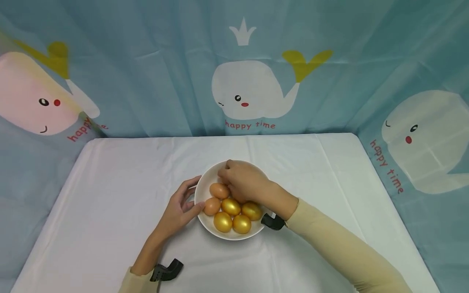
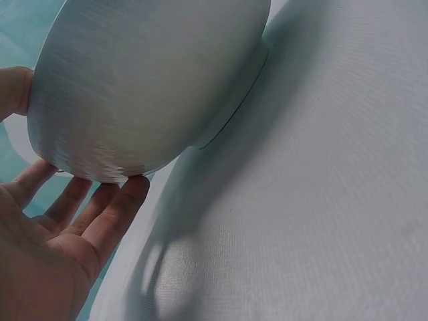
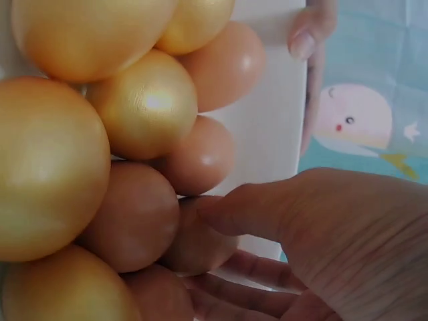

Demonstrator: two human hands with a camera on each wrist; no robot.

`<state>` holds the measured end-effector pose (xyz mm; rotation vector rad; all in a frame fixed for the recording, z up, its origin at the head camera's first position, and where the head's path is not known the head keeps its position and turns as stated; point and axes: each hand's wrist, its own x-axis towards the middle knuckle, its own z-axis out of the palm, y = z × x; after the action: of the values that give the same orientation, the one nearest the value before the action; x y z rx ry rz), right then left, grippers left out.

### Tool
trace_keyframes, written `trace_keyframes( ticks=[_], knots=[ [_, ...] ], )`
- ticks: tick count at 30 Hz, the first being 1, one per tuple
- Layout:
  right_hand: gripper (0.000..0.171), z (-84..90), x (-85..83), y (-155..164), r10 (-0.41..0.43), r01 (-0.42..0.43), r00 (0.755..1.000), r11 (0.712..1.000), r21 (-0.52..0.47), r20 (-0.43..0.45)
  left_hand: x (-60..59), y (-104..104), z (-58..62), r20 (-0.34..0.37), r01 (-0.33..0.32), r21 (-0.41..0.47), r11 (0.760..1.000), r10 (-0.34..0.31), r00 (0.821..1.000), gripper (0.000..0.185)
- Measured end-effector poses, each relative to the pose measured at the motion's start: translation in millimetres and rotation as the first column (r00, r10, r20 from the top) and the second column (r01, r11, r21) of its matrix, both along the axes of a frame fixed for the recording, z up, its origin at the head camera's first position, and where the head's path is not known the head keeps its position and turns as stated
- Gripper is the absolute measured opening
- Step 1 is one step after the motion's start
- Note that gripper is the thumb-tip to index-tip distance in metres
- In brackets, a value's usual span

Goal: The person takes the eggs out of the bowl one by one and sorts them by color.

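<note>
A white bowl stands on the table, holding several shiny gold eggs and several brown eggs. My left hand holds the bowl at its left side, thumb over the rim and fingers spread against the outer wall, as the left wrist view also shows. Inside the bowl, toward its far right, my right hand reaches down with its fingers curled. In the right wrist view its thumb and fingers pinch a brown egg, which lies against other brown eggs. From the head, that egg is hidden beneath the hand.
A white cloth covers the table. Blue curtains with whale prints stand along the back and both sides. Each wrist wears a black camera mount, the right one close by the bowl's right rim.
</note>
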<state>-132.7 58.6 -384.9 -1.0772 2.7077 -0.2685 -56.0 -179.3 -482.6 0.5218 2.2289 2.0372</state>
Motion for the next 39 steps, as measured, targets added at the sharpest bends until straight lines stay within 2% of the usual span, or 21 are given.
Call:
trace_keyframes(
  ticks=[5, 10, 16, 20, 30, 35, 39],
  knots=[
    [0.023, -3.9, -1.2, 0, 0.023, -0.021, 0.999, 0.999, 0.048, -0.031, 0.4, 2, -2.7, -0.007, 0.006, 0.013, 1.000, -0.005, 1.000, 0.068],
    [0.013, -1.4, 0.8, -3, 0.035, -0.026, 0.993, 0.996, 0.082, -0.113, -0.4, 0, -0.1, -0.013, 0.006, 0.016, 1.000, -0.006, 1.000, 0.068],
    [0.009, 1.1, 1.8, -7, 0.091, -0.052, 0.963, 0.986, 0.156, -0.255, -2.2, -1, 2.0, -0.019, 0.019, 0.015, 1.000, -0.019, 1.000, 0.069],
    [0.008, -2.0, 1.2, -6, 0.108, -0.061, 0.950, 0.985, 0.164, -0.292, -1.7, 1, 0.2, -0.010, 0.018, 0.017, 1.000, -0.018, 1.000, 0.069],
    [0.010, -0.7, 0.5, -5, 0.078, -0.053, 0.971, 0.992, 0.117, -0.226, -0.2, 1, 0.6, -0.011, 0.018, 0.020, 1.000, -0.018, 1.000, 0.069],
    [0.013, 7.7, 0.7, 0, 0.035, -0.038, 0.995, 0.999, -0.030, -0.099, -0.4, 1, 2.7, -0.012, 0.010, 0.004, 1.000, -0.010, 1.000, 0.068],
    [0.019, 9.4, 3.2, 10, 0.021, -0.020, 1.000, 0.983, -0.180, 0.007, 0.7, 1, 1.4, -0.011, 0.001, -0.002, 1.000, -0.001, 1.000, 0.068]
  ],
)
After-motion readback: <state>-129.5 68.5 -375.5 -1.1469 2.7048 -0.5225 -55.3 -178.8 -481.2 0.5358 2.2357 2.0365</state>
